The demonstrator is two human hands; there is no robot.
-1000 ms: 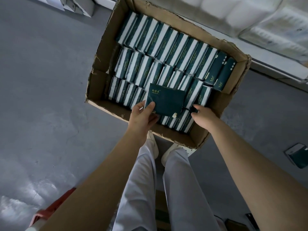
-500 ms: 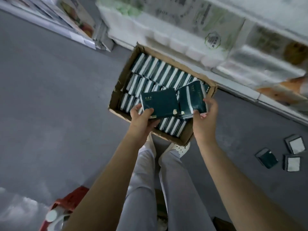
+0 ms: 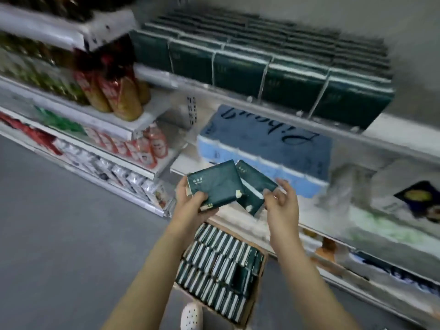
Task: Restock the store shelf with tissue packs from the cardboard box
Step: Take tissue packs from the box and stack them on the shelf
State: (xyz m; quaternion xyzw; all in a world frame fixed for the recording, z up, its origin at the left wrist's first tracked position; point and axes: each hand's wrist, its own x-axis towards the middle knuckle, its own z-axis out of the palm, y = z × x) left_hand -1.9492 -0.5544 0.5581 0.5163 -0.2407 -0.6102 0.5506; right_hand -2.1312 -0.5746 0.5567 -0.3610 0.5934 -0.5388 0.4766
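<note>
Gripping one tissue pack point(image 3: 215, 188), the left hand point(image 3: 190, 206) hovers beside the right hand point(image 3: 283, 206), which pinches a second pack point(image 3: 256, 186).

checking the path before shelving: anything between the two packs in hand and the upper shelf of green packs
Nothing visible. The left hand holds one tissue pack, the right hand pinches the second pack; only open air lies between them and the upper shelf. The blue bundle sits one shelf lower, behind them.

Floor point(image 3: 59, 234) bears cardboard box point(image 3: 252, 310); shelf point(image 3: 392, 125) holds tissue packs point(image 3: 238, 70).
</note>
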